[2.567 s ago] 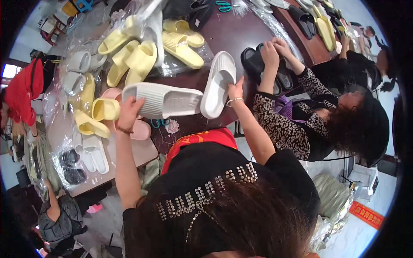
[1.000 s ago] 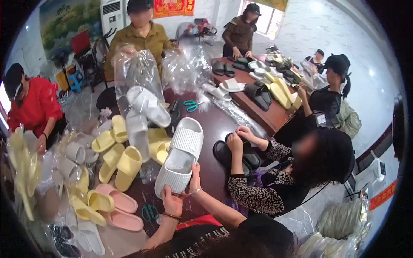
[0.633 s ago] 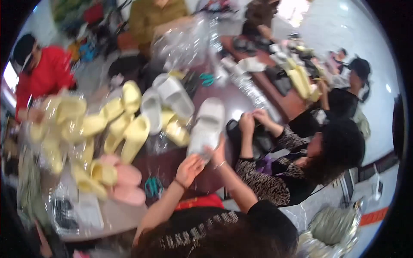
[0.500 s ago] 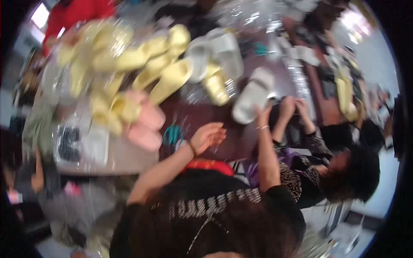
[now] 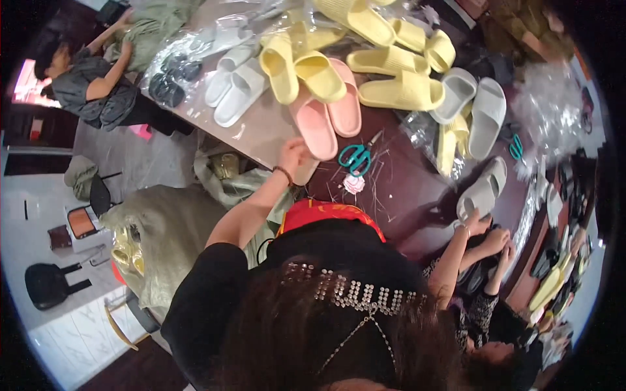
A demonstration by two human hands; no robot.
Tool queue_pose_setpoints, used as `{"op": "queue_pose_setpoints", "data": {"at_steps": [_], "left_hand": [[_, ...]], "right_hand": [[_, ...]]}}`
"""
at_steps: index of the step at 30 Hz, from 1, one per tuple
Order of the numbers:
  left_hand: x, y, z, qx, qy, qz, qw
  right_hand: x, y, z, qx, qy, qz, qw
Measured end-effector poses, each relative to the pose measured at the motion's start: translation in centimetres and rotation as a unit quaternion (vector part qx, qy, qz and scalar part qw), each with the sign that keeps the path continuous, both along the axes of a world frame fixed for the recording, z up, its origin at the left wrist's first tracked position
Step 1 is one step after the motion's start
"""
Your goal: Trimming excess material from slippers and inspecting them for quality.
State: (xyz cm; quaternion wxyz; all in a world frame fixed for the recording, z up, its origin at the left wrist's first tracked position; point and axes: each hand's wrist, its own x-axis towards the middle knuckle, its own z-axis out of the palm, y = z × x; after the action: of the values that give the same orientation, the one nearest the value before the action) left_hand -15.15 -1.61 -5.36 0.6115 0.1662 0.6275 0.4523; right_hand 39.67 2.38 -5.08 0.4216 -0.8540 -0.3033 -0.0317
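Observation:
My left hand point(image 5: 295, 154) is at the near edge of the table, beside the toe of a pink slipper point(image 5: 315, 130). Its fingers are loosely bent and apart, and nothing shows in them. A second pink slipper point(image 5: 345, 107) lies against the first, partly under yellow slippers point(image 5: 319, 76). On the right, my right hand point(image 5: 477, 223) grips one end of a grey slipper point(image 5: 483, 188), which is tilted over the table. Teal-handled scissors point(image 5: 355, 160) lie between my hands, with a small pink-and-white tag point(image 5: 354, 184) close by.
Yellow slippers point(image 5: 401, 90) and grey slippers point(image 5: 488, 117) cover the far side, some in clear plastic. White slippers point(image 5: 240, 92) lie left. A co-worker's hands point(image 5: 499, 242) are close to my right hand. Large sacks point(image 5: 173, 228) stand left; another person point(image 5: 98, 88) works farther off.
The view has swung left, so the table's things appear farther right. My left hand has moved left to the pink slippers. My right hand still grips the grey slipper.

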Motion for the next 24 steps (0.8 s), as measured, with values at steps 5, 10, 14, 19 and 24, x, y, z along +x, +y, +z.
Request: {"op": "queue_pose_setpoints", "data": {"at_steps": [5,10,14,19,24], "left_hand": [[-8.2,6.9,-4.9,0.110,0.251,0.196,0.942],[-8.5,12.6,0.6,0.019,-0.173,0.180,0.968],[-7.8,12.3,3.1,0.085,-0.253,0.166,0.949],[-4.7,6.0,7.3,0.104,-0.320,0.075,0.939],[-2.5,-1.3,11.7,0.094,-0.337,0.077,0.934]], "right_hand": [[-4.9,0.7,1.4,0.079,-0.010,0.071,0.994],[-11.0,-0.3,1.6,0.183,0.306,0.172,0.918],[-14.5,-0.7,-1.1,0.126,0.416,0.241,0.868],[-22.7,-0.3,1.8,0.050,0.468,0.329,0.819],[-31.9,2.6,5.1,-0.088,0.576,0.396,0.710]]}}
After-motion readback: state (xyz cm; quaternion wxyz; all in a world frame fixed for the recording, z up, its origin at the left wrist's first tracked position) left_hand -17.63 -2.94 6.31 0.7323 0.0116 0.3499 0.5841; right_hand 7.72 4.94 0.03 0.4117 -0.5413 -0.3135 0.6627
